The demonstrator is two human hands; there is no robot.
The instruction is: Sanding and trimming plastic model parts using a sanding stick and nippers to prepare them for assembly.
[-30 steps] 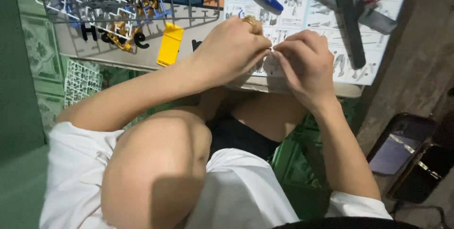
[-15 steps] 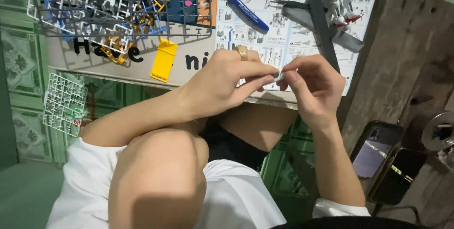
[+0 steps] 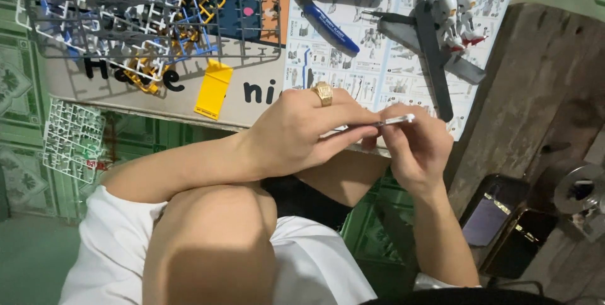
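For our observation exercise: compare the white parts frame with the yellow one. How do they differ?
The white parts frame hangs below the board's edge, alone; the yellow parts frame lies on the board under other frames. The white parts frame looks fine and dense; the yellow parts frame shows only partly. Both are plastic grids holding small parts.

Nippers (image 3: 334,9), model robot (image 3: 450,9) crowd sheet; runner rack (image 3: 145,15) blocks far left w/ parts

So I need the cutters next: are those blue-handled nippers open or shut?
Open. The blue-handled nippers lie on the instruction sheet with handles splayed apart; neither hand touches them.
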